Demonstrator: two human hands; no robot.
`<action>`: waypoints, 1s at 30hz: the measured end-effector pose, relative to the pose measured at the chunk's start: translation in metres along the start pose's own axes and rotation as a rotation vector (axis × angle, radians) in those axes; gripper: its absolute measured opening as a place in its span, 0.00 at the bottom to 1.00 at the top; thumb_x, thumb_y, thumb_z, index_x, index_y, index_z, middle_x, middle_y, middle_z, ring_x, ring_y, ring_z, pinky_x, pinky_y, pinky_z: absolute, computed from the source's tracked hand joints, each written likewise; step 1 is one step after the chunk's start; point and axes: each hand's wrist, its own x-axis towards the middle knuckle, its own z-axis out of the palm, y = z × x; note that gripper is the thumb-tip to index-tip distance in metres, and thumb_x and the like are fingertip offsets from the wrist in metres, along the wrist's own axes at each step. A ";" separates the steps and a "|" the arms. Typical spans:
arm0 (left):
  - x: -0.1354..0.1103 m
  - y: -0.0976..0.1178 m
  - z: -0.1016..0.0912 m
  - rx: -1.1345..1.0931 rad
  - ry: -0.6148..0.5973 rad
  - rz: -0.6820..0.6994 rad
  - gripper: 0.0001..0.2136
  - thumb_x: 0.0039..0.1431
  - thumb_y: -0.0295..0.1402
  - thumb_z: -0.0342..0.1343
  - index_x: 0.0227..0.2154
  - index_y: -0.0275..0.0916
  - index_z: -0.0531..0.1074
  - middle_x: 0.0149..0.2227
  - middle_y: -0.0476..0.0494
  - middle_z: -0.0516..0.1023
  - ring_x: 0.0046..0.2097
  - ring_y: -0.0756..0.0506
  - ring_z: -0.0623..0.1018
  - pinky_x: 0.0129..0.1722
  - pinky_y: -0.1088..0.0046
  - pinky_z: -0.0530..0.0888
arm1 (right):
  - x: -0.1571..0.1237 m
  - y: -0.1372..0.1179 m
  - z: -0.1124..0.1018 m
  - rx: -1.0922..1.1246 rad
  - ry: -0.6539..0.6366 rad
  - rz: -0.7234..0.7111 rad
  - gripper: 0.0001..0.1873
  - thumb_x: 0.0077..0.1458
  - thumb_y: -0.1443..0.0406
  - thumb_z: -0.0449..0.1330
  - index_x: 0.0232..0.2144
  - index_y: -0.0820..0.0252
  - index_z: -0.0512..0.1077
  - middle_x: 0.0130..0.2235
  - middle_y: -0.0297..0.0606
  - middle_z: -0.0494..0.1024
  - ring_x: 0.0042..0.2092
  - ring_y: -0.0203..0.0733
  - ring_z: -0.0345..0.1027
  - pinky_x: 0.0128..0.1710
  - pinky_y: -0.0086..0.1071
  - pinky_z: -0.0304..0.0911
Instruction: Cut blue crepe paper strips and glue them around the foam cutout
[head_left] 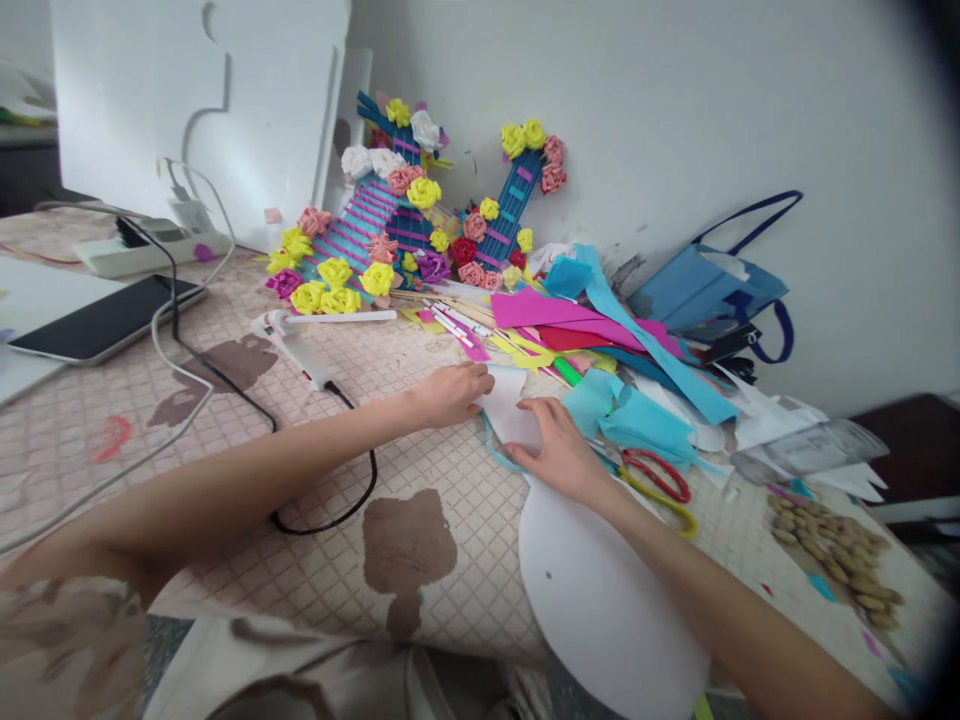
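A white cut-out piece [600, 590] with a wide rounded end and a narrower upper part lies across the table towards me. Light blue edging shows along its narrow part. My left hand [454, 393] is closed at the upper left edge of that narrow part, its fingertips pinched together on it. On the right side of the same part, my right hand [562, 450] grips with curved fingers, the thumb set a little apart from the forefinger. What lies under the fingertips is hidden. Scissors [660, 480] with red and yellow handles lie just right of my right hand.
A white glue gun [296, 350] with a black cord lies left of my hands. Colourful paper strips [585, 320] are heaped behind, below flower-covered decorations [375, 230]. A tablet [105, 320] is at left; peanuts [832, 555] and a clear plastic cup [810, 455] are at right.
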 end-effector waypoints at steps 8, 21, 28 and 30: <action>-0.002 -0.011 -0.006 -0.210 0.038 -0.006 0.12 0.53 0.28 0.56 0.41 0.34 0.69 0.44 0.39 0.75 0.44 0.43 0.75 0.42 0.69 0.71 | 0.001 -0.003 0.000 -0.062 -0.052 0.043 0.32 0.49 0.57 0.60 0.55 0.59 0.59 0.51 0.49 0.64 0.53 0.55 0.61 0.49 0.47 0.62; -0.055 -0.062 -0.024 -0.491 0.233 -0.271 0.09 0.54 0.34 0.54 0.36 0.35 0.69 0.36 0.41 0.77 0.37 0.46 0.77 0.36 0.72 0.73 | 0.017 -0.010 -0.011 0.017 0.018 -0.002 0.32 0.48 0.61 0.58 0.55 0.58 0.57 0.52 0.48 0.62 0.57 0.54 0.57 0.56 0.49 0.57; -0.062 -0.058 -0.014 -0.426 0.230 -0.309 0.09 0.51 0.33 0.59 0.34 0.35 0.70 0.30 0.46 0.75 0.31 0.48 0.74 0.31 0.74 0.69 | 0.031 -0.014 -0.001 0.033 -0.004 -0.056 0.32 0.48 0.62 0.58 0.55 0.56 0.56 0.52 0.45 0.62 0.57 0.52 0.58 0.56 0.48 0.58; -0.062 -0.055 -0.011 -0.335 0.267 -0.298 0.08 0.51 0.31 0.58 0.35 0.36 0.68 0.31 0.46 0.74 0.32 0.47 0.74 0.31 0.73 0.68 | 0.034 -0.018 0.002 0.029 -0.007 -0.061 0.31 0.48 0.62 0.58 0.55 0.56 0.56 0.52 0.45 0.63 0.57 0.52 0.58 0.56 0.48 0.58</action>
